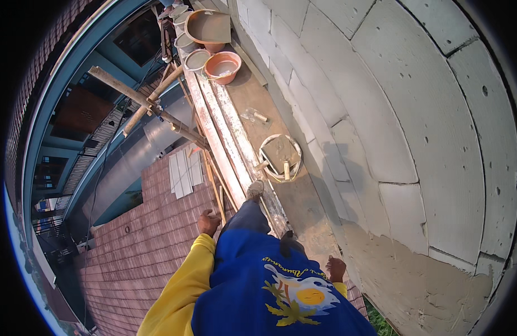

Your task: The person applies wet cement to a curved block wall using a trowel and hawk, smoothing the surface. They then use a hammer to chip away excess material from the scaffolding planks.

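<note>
I stand on a narrow plank walkway point(253, 95) beside a grey block wall point(393, 101). My left hand point(208, 223) hangs by my hip in a yellow sleeve, loosely curled, and I see nothing in it. My right hand point(335, 269) hangs close to the wall's freshly plastered lower part point(404, 269), fingers down and holding nothing. Ahead of my foot point(255, 189), a round mortar pan point(279, 157) lies on the planks with a trowel and wet mortar in it. Neither hand touches the pan.
Several buckets and basins, one orange point(223, 66), stand at the far end of the planks. Wooden scaffold poles point(140, 101) stick out to the left. Below the plank's left edge lies a drop to a red tiled roof point(140, 252).
</note>
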Demonstrator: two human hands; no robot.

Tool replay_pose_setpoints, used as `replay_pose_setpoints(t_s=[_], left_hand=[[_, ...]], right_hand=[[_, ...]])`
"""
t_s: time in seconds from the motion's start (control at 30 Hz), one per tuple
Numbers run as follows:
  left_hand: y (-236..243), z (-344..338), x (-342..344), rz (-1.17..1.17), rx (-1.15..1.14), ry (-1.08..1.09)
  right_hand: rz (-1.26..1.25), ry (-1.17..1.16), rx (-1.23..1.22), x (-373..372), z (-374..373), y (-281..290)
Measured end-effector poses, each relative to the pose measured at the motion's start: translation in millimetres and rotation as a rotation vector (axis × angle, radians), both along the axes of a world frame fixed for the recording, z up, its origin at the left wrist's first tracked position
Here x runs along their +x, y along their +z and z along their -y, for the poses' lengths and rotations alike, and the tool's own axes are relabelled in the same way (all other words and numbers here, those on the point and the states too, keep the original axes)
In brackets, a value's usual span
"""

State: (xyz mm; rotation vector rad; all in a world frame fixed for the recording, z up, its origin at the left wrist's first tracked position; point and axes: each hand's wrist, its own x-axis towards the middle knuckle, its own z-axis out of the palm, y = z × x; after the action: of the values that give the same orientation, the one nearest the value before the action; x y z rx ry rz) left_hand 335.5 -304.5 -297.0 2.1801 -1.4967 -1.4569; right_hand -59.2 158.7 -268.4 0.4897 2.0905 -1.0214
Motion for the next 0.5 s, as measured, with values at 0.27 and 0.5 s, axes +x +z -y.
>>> replay_pose_setpoints(t_s=[0.27, 0.5], left_hand=[[38, 136, -28, -0.124, 0.063, 0.209], [24, 159, -18, -0.148, 0.103, 0.209]], right_hand=[[-0.273, 0.34, -0.066, -46, 212, 60], [-0.134, 0.414, -0.022, -61, 243, 67]])
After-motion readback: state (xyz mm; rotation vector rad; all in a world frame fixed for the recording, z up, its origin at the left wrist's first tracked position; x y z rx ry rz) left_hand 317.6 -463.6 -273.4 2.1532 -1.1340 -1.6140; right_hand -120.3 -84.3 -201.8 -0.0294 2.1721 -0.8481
